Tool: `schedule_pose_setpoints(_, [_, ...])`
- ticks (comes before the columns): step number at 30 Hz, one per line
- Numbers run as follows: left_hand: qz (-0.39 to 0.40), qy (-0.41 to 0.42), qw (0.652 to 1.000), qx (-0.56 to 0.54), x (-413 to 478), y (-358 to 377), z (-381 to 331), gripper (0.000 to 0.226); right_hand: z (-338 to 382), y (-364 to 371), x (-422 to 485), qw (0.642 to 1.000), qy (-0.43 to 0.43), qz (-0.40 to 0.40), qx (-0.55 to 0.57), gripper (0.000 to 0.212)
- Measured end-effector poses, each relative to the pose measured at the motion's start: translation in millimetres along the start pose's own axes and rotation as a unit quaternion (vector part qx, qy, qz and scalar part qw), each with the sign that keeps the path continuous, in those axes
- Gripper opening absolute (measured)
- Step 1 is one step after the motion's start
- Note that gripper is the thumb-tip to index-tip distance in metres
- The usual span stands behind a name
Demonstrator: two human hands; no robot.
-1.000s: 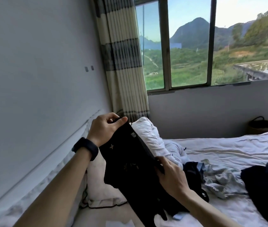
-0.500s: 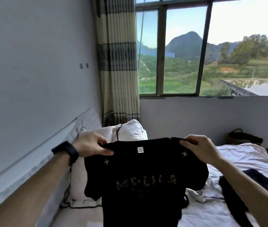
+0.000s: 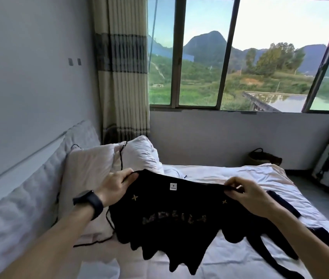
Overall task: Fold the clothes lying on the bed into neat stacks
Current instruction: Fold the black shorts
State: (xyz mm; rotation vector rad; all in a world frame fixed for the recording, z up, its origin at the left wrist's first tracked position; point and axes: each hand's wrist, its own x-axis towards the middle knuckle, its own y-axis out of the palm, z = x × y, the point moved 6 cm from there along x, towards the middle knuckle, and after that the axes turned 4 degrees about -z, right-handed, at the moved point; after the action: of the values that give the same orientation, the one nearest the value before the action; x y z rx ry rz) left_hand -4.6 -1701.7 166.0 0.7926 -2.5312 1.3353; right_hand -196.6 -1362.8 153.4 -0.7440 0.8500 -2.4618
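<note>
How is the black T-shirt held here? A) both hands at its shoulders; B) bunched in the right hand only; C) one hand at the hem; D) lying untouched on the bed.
A: the left hand and right hand each grip a shoulder of the black T-shirt with gold lettering.

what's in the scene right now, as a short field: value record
garment held: black t-shirt, spread out, neck label visible
left hand: grips one shoulder of it
right hand: pinches the other shoulder
surface: bed, white sheet, under the shirt
also on bed: dark garment, pillows
fold state: not yet folded
</note>
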Motion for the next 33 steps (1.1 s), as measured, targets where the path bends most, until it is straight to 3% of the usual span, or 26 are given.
schedule_pose_setpoints(5, [0.129,0.006,0.99,0.053,-20.5,30.8,-3.9,0.054,-30.7,-26.2,-27.5,0.995,0.021,-0.036,-0.086,0.013])
schedule_pose_setpoints(9, [0.187,-0.023,0.979,0.074,-42.7,52.8,-3.4,0.023,-65.6,-44.6,-60.3,0.982,0.088,-0.015,-0.166,0.032])
schedule_pose_setpoints(12, [0.152,-0.091,0.984,-0.031,-68.7,70.4,3.4,0.011,-93.2,-42.0,-93.4,0.985,0.15,0.036,-0.076,0.03])
schedule_pose_setpoints(15, [0.086,-0.164,0.974,-0.132,-110.7,102.1,7.5,0.015,-118.9,-34.7,-131.8,0.971,0.218,0.088,0.049,0.018])
schedule_pose_setpoints(17, [0.05,-0.178,0.98,-0.079,-141.8,125.7,10.5,0.018,-135.3,-29.7,-159.7,0.955,0.258,0.116,0.087,0.013])
schedule_pose_setpoints(20, [0.026,-0.115,0.991,0.064,-189.6,151.9,-5.0,0.036,-156.1,-23.5,-196.8,0.953,0.27,0.121,0.07,0.013])
schedule_pose_setpoints(25, [0.059,-0.084,0.955,0.279,-262.2,177.3,-28.4,0.074,-178.5,-21.8,-268.1,0.966,0.234,0.104,0.027,0.019])
schedule_pose_setpoints(27, [0.055,-0.108,0.952,0.28,-285.8,178.1,-23.6,0.078,-185.3,-23.4,-296.4,0.967,0.222,0.125,0.029,0.022])
schedule_pose_setpoints(30, [0.043,-0.133,0.956,0.259,-311.2,179.8,-19.8,0.07,-199.5,-22.7,-323.0,0.96,0.226,0.149,0.08,0.05])
schedule_pose_setpoints(33, [0.015,-0.126,0.974,0.189,-320.0,183.7,-29.5,0.048,-211.4,-21.0,-328.8,0.966,0.214,0.126,0.072,0.02])
